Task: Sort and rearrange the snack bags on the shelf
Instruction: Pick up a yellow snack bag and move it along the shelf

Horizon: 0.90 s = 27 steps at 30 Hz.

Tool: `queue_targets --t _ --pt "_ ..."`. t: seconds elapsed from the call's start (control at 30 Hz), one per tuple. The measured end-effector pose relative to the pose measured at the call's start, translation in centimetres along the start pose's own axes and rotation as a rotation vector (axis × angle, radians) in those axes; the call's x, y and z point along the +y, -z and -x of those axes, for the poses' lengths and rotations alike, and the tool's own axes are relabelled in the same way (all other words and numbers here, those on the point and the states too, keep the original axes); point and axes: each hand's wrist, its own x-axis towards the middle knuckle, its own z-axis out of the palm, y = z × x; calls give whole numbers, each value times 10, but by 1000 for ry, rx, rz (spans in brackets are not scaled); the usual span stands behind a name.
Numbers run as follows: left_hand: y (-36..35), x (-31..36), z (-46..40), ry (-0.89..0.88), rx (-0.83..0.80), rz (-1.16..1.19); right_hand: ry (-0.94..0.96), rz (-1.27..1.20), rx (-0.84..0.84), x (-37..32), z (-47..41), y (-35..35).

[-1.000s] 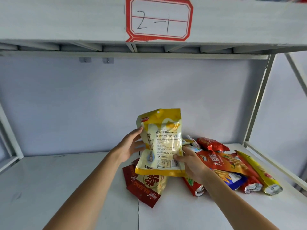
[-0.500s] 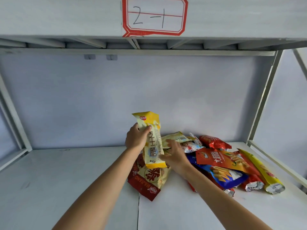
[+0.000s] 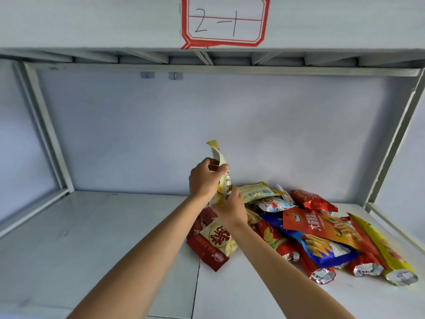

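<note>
Head view, white metal shelf (image 3: pixel 96 238) with a pale back wall. The left hand (image 3: pixel 203 179) grips the upper part of a yellow-and-white plastic snack bag (image 3: pixel 222 173), fingers and thumb curled round it; the bag stands upright and is turned edge-on to the camera, lifted above the shelf surface near its middle. The right hand (image 3: pixel 231 207) holds the same bag at its lower end, fingers wrapped about the bottom edge, though the exact finger placement is partly hidden behind the hand itself. Just below both hands lies a dark red and cream snack bag with large red characters (image 3: pixel 212 241), flat on the shelf. To the right is a loose heap: an orange bag printed with fries (image 3: pixel 322 229) on top of a blue foil bag (image 3: pixel 326 252), a glossy red foil bag (image 3: pixel 310 200) toward the back, a long yellow bag (image 3: pixel 386 252) at the far right edge of the heap, and a pale yellow bag (image 3: pixel 257 192) touching the right hand's far side. A red-bordered paper label reading "2-1" (image 3: pixel 225 20) is stuck on the shelf board above.
</note>
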Motion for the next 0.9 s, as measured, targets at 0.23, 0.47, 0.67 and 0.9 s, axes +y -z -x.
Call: queue_targets --t 0.23,0.47,0.67,0.9 --pt "45 -22 -5 47 -232 237 -76 -576 -291 24 -9 27" --pt "78 -69 -13 257 -75 -98 -130 -784 -506 40 -14 18" --pt "106 -93 -22 294 23 58 -94 -676 -568 29 -14 -24" --pt "160 -142 -53 333 143 62 -104 -605 -561 -11 -28 -101"
